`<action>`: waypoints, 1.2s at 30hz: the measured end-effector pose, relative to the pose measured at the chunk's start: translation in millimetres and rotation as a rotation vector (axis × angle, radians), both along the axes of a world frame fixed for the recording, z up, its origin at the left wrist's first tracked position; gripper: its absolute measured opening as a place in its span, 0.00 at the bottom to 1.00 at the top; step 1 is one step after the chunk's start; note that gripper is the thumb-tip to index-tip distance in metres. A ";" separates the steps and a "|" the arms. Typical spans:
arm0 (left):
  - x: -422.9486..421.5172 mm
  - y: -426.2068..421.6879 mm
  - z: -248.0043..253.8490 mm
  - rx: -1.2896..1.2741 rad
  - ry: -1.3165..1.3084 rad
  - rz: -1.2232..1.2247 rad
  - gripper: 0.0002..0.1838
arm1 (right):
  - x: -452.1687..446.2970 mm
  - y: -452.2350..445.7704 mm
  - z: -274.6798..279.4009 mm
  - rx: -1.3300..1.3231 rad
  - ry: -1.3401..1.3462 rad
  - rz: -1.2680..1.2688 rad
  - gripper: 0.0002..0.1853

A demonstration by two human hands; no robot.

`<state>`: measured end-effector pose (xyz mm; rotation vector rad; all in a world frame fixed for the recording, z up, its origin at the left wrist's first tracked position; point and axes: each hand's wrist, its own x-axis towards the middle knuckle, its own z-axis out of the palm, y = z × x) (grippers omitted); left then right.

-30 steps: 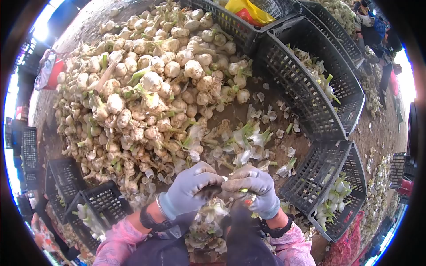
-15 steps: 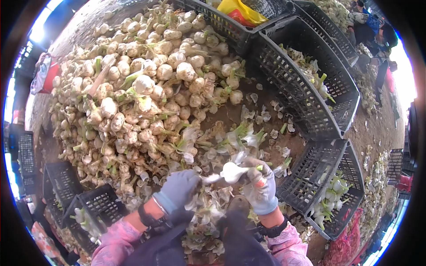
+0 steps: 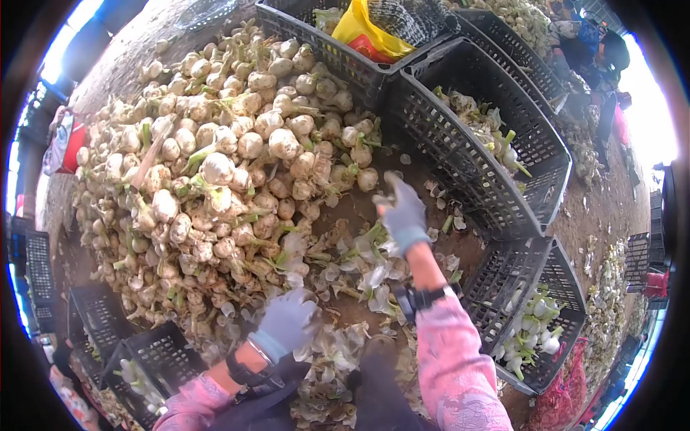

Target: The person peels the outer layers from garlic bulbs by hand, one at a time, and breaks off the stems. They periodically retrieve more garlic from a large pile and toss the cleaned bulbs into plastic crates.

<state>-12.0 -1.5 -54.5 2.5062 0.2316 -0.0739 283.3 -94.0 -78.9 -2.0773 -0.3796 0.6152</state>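
The left hand (image 3: 289,316) and right hand (image 3: 405,212) wear pale blue-gray gloves (image 3: 411,235). Pink sleeves (image 3: 460,359) with a faint pattern sit at five and seven o'clock. Chunky black bands (image 3: 430,294) wrap both wrists. Dark pants (image 3: 392,395) show near six o'clock.

A strip of bare floor (image 3: 353,208) runs between the garlic heap (image 3: 215,215) and the large black crate (image 3: 467,171), the right hand (image 3: 402,212) in it. The crate's perforated wall bars the right; peelings (image 3: 374,273) clutter the near end.
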 end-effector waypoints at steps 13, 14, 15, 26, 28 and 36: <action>12.5 8.5 4.5 -0.513 -0.248 0.297 0.48 | -121.7 -27.6 -6.1 0.772 0.975 -0.206 0.32; 13.6 7.3 8.6 -0.495 -0.207 0.260 0.55 | -145.0 -31.9 26.6 0.812 1.037 -0.119 0.33; 15.5 4.1 10.8 -0.275 -0.246 0.200 0.54 | -163.0 -38.4 48.3 0.853 1.095 -0.033 0.33; 11.5 -10.3 35.3 -0.455 -0.365 0.214 0.41 | -173.9 -47.7 58.8 0.481 0.893 -0.003 0.13; 10.5 -9.7 36.7 -0.545 -0.363 0.224 0.40 | -174.8 -49.2 59.6 0.512 0.887 -0.002 0.13; 9.5 -13.8 53.3 -1.333 -0.172 0.487 0.44 | -164.8 -58.7 64.4 0.442 0.424 0.195 0.08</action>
